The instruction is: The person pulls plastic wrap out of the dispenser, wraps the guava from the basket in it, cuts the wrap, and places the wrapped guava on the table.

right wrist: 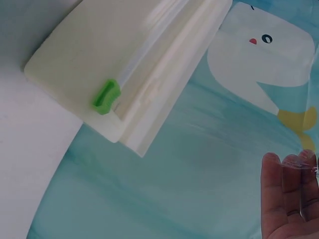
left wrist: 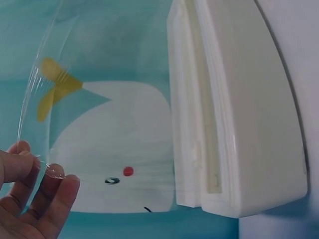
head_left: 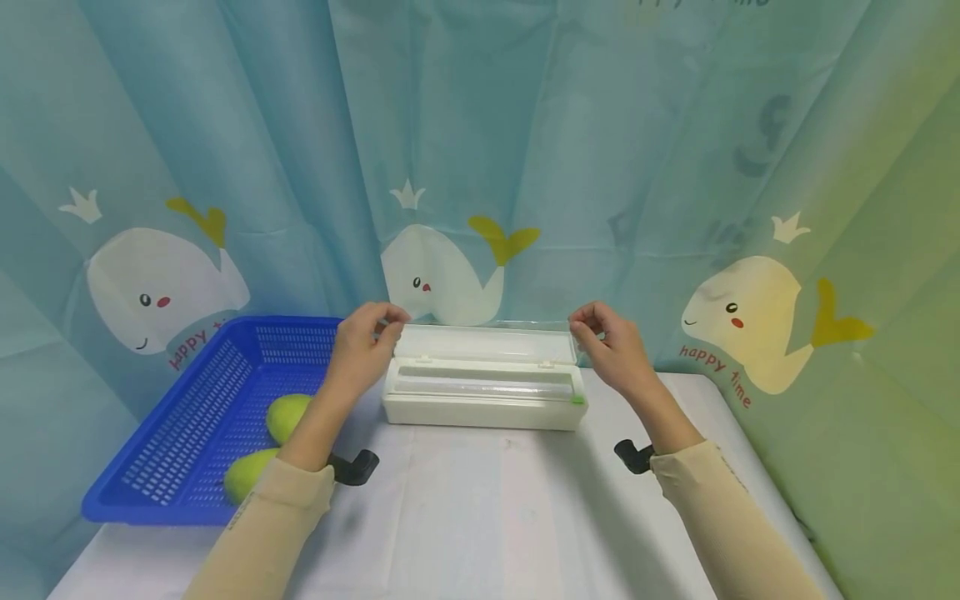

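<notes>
A white cling film dispenser lies lengthwise on the table, its lid raised at the back. Inside is a roll of clear film, and a small green slide cutter sits at the right end. Above the lid's left corner, my left hand pinches one corner of the film sheet. My right hand grips the opposite corner near the lid's right end; its thumb is out of frame in the right wrist view. Between the hands the sheet's edge is stretched.
To the left stands a blue plastic basket with two green mango-like fruits in it, partly behind the left forearm. A light blue curtain with whale prints hangs behind the white-covered table.
</notes>
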`<control>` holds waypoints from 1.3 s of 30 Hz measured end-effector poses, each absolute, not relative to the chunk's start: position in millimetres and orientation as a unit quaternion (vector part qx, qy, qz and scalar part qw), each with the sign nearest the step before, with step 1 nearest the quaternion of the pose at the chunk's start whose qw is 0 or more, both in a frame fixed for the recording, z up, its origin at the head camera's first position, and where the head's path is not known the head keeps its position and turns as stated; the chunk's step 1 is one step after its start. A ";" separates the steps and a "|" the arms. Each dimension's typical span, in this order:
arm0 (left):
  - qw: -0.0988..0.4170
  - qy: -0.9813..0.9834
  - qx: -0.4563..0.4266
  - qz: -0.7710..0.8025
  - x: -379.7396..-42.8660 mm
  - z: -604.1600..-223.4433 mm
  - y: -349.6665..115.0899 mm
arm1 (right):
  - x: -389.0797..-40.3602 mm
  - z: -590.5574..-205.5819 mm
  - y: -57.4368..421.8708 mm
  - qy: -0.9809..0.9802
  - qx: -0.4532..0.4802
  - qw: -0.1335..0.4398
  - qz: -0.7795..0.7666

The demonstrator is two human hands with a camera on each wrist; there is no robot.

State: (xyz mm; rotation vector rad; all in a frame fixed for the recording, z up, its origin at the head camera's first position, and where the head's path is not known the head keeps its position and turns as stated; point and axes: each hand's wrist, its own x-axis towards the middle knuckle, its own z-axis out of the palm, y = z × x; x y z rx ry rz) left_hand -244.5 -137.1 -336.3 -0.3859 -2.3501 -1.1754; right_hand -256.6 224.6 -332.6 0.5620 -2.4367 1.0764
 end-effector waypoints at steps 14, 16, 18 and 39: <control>0.270 -0.848 -0.167 -0.425 -241.2 -326.1 -136.6 | -252.2 -320.7 226.1 -0.867 0.210 0.221 0.394; 0.273 -0.847 -0.170 -0.423 -240.4 -324.4 -136.6 | -252.2 -319.5 226.6 -0.866 0.211 0.224 0.393; 0.274 -0.848 -0.171 -0.421 -239.7 -322.8 -136.7 | -252.0 -318.6 227.1 -0.866 0.212 0.225 0.394; 0.292 -0.850 -0.164 -0.406 -225.4 -317.5 -141.8 | -237.0 -310.9 222.2 -0.849 0.232 0.236 0.411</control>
